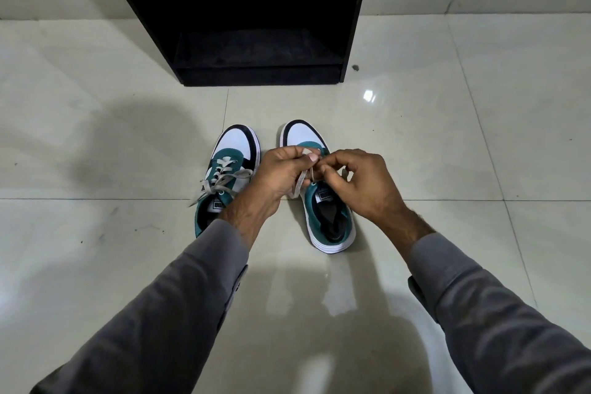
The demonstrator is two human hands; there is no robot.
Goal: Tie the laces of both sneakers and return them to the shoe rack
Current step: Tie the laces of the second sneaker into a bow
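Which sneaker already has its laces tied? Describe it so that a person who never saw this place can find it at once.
On the pale tiled floor, in front of the black shoe rack, stand two teal, white and black sneakers. It is the left sneaker. Nobody touches it and its bow is finished, while both hands work the laces of the right sneaker.

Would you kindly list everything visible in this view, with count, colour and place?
Left sneaker: one, teal, white and black, on the floor, laces in a bow.
Right sneaker: one, same colours, beside it, toes toward the rack.
Lace: one, pale grey, held above the right sneaker.
Shoe rack: one, black, against the wall.
Floor: pale glossy tiles.
Sleeves: two, grey.
Left hand: pinching the lace.
Right hand: pinching the lace.
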